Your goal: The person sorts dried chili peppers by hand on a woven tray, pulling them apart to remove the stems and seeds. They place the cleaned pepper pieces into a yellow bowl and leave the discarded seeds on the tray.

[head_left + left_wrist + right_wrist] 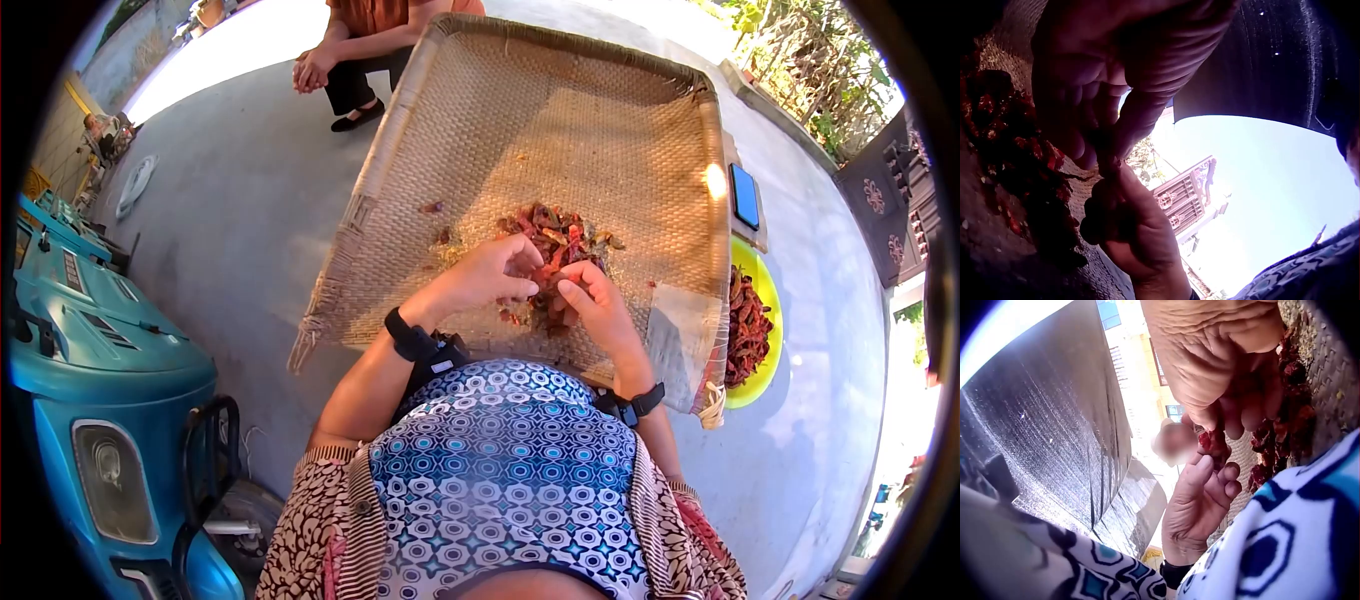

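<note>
Over a heap of dried red chilies in a woven tray, my two hands meet fingertip to fingertip. A dried chili shows between them in the right wrist view, wrinkled and dark red. My left hand pinches it from one side with thumb and fingers. From the other side, the thumb and fingers of my right hand pinch it too. The left wrist view is dark, and the fingers hide most of the chili there.
Right of the tray, a yellow-green basin holds more dried chilies. A phone lies above it. A teal vehicle stands at the left. Beyond the tray's far left edge is a person with clasped hands. Pale seeds are scattered on the weave.
</note>
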### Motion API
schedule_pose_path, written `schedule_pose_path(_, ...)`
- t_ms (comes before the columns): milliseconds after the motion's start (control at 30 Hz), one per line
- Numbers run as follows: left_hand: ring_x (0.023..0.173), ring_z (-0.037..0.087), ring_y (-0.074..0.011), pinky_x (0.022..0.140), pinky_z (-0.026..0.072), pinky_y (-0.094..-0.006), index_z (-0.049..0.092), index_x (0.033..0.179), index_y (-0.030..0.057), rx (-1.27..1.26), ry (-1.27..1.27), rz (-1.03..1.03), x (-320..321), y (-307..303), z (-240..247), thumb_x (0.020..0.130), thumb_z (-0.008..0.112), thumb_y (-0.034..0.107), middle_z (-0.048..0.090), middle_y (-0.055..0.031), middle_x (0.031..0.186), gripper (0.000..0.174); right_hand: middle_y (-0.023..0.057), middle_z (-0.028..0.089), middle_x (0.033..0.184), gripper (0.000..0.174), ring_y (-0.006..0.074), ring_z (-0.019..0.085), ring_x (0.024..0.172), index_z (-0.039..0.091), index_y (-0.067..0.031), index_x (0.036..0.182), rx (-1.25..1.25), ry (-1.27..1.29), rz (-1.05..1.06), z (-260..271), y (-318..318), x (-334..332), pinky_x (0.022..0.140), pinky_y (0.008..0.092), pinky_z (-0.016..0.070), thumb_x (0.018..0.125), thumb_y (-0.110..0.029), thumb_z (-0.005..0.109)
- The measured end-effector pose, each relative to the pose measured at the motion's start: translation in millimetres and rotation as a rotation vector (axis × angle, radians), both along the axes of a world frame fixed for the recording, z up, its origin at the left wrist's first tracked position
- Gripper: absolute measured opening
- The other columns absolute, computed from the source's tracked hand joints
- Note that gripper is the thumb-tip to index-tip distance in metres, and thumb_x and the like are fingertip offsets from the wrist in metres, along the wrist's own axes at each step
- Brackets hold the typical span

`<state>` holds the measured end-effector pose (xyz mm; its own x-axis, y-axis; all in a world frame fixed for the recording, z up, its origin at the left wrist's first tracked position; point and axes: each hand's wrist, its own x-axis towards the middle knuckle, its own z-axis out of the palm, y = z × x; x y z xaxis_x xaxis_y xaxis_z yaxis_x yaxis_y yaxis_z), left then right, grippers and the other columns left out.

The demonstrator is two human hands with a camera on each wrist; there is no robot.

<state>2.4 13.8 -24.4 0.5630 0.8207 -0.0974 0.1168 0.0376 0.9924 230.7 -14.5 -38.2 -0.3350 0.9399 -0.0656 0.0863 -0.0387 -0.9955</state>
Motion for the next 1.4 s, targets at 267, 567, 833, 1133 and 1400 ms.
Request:
schedule_pose_path(267,0.074,0.06,-0.009,0.064,0.0487,-0.0228,0.057,0.115,0.0019,-0.088,-0.088,0.188,-4.7,2.8,3.1,0.097,0.062,0.023,0.062,-0.0019,0.089,0.028,0.0031,0.065,0.083,0.015,0.0091,0.059,0.067,0.06,-0.0062,0.104,-0.11,0.117,-0.082,0.9,-7.8,17.1,0.06,0.0228,0.0473,0.098,-0.02,0.059)
schedule_pose_path(567,0.075,0.06,-0.0075,0.064,0.0476,-0.022,0.059,0.121,0.0023,-0.087,-0.019,0.254,-12.3,4.8,9.1,0.097,0.06,0.022,0.064,-0.001,0.087,0.03,-0.0003,0.064,0.089,0.03,0.0096,0.055,0.068,0.059,-0.0048,0.117,-0.036,0.718,-0.626,-7.4,4.5,113.6,0.062,0.0237,0.0476,0.099,-0.029,0.058)
schedule_pose_path(833,0.076,0.06,-0.0092,0.065,0.0484,-0.0236,0.062,0.101,0.0025,0.019,0.058,0.137,-0.1,2.4,7.6,0.091,0.068,0.016,0.065,-0.0024,0.087,0.018,0.0018,0.064,0.086,0.033,0.0113,0.057,0.066,0.058,-0.0057,0.116,-0.072,0.551,-0.52,4.7,-4.6,84.5,0.06,0.0259,0.0496,0.1,-0.034,0.056)
schedule_pose_path(1133,0.079,0.059,-0.0103,0.068,0.0493,-0.0281,0.061,0.097,0.004,0.122,0.109,-0.013,13.8,-15.3,12.9,0.088,0.068,0.012,0.063,-0.0035,0.085,0.014,0.0032,0.065,0.089,0.015,0.0101,0.063,0.072,0.059,-0.0039,0.104,-0.094,-0.146,0.127,9.8,-1.2,6.0,0.06,0.0245,0.0514,0.098,-0.018,0.059)
schedule_pose_path(1400,0.082,0.06,-0.0121,0.073,0.0491,-0.0296,0.061,0.098,0.0037,0.183,0.135,-0.038,17.8,-12.8,1.8,0.087,0.068,0.012,0.064,-0.0045,0.087,0.015,0.0001,0.064,0.09,0.014,0.0085,0.062,0.079,0.06,-0.0037,0.104,-0.087,-0.148,0.137,10.7,-11.0,7.8,0.067,0.024,0.0504,0.095,-0.014,0.063)
